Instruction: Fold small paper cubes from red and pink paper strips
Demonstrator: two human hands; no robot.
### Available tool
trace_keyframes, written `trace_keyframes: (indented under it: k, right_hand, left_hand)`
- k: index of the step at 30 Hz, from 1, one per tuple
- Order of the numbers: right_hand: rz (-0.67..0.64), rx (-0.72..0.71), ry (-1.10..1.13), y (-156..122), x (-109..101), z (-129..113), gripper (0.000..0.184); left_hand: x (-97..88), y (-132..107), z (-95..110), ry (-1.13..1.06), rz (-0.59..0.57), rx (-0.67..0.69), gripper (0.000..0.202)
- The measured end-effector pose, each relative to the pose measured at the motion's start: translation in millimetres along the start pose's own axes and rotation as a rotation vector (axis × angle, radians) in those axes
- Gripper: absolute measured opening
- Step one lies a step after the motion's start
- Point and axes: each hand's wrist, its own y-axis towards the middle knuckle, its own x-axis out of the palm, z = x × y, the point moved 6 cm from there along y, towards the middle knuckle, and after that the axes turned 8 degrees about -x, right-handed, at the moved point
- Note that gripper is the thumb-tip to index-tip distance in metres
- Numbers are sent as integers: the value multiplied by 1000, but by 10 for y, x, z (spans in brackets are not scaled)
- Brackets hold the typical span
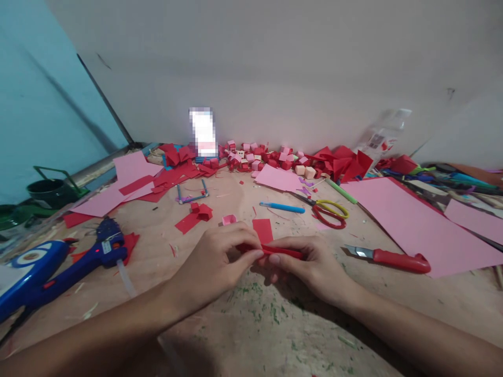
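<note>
A narrow folded strip of red paper [283,252] is pinched between my two hands, just above the table. My left hand [226,251] grips its left end with thumb and fingers. On the right end, the thumb and fingers of my right hand [312,259] are closed. Part of the strip is hidden behind the fingers. Just beyond it lies a flat red paper piece [262,230], and a small pink paper box [229,220] sits near my left fingers. Farther left are a red paper strip [188,222] and a folded red piece [204,211].
A blue glue gun [102,248] lies left. Scissors [330,212], a blue pen-like tool [282,207] and a red-handled knife [401,261] lie to the right. Pink sheets [424,225], many small paper cubes [271,157], a lit phone [203,131] and a bottle [381,139] stand or lie around.
</note>
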Motion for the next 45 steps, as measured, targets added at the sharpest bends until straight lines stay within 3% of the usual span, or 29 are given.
trace_keyframes:
  k: [4, 9, 14, 18, 25, 34, 41, 45]
  right_hand:
    - [30, 11, 51, -1, -26, 44, 22]
    - [52, 22, 117, 16, -47, 64, 26]
    - [66, 4, 130, 33, -85, 70, 27]
    - [95, 18, 128, 34, -99, 81, 29]
    - [34, 4, -82, 36, -28, 29, 28]
    - [79, 87, -103, 35, -70, 76, 34]
    - [141, 50, -30, 42, -130, 44, 27]
    - [115, 58, 43, 49, -101, 30, 30]
  left_hand:
    - [-8, 21, -78, -144, -5, -140, 7]
    - [36, 13, -214, -338, 14, -281, 27]
    - [16, 9, -334, -479, 83, -328, 27]
    - [49, 23, -405, -609, -17, -412, 27]
    - [56, -9, -248, -366, -31, -345, 12]
    - [119, -5, -305, -351, -144, -428, 13]
    - [77, 3, -335, -355, -53, -448, 15]
    - [94, 10, -335, -402, -84, -472, 16]
